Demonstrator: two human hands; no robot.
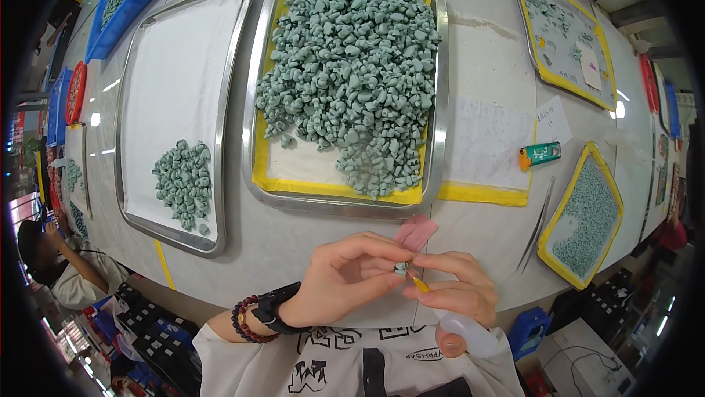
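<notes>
My left hand (341,279) is closed in a pinch on a small grey-green stone-like piece (401,268), held above the table's near edge. Close against it, my right hand (466,290) wraps around what looks like a translucent white squeeze bottle (470,334). A yellow tip (421,284) pokes out between its thumb and fingers, pointing at the piece. Just beyond my hands lies a pink cloth scrap (417,232). Straight ahead, a metal tray (323,206) with a yellow-edged liner bears a large heap of similar green pieces (352,66).
Left of it, a metal tray (176,44) with white lining carries a smaller pile (183,184). On the right are a green lighter (542,154), tweezers (537,224), a yellow-edged tray (580,213) of tiny pieces and another yellow-edged tray (547,77). Another person (70,265) sits at far left.
</notes>
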